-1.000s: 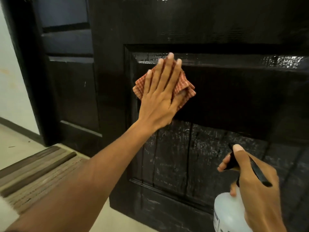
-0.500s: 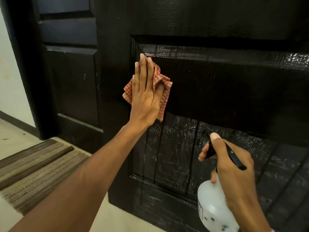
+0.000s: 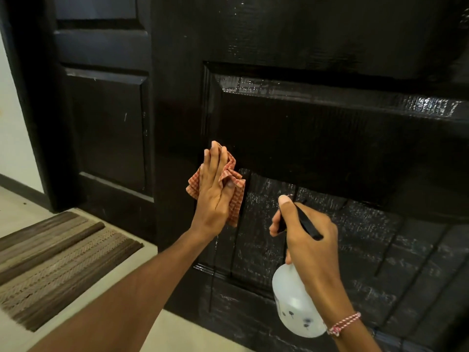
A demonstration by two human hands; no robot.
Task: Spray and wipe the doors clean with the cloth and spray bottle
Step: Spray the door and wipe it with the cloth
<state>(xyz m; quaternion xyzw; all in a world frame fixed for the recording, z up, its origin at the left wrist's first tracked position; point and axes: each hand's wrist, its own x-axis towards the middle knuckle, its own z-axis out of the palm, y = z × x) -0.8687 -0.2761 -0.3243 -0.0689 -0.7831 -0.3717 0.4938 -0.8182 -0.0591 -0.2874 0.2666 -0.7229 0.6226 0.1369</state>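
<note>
A black panelled door (image 3: 317,138) fills the view, its lower panel wet with runs of liquid. My left hand (image 3: 215,191) presses a red checked cloth (image 3: 234,196) flat against the left edge of that panel, fingers straight and pointing up. To its right, my right hand (image 3: 309,240) grips the neck of a white translucent spray bottle (image 3: 294,308) with a black trigger head, the nozzle facing the door. A second black door (image 3: 106,123) stands further back on the left.
A striped brown doormat (image 3: 58,262) lies on the pale floor at lower left. A light wall with a dark skirting board (image 3: 17,184) runs along the far left.
My left hand has slid the cloth down and to the left, from the top of the panel to its lower left. The right hand and bottle have risen a little.
</note>
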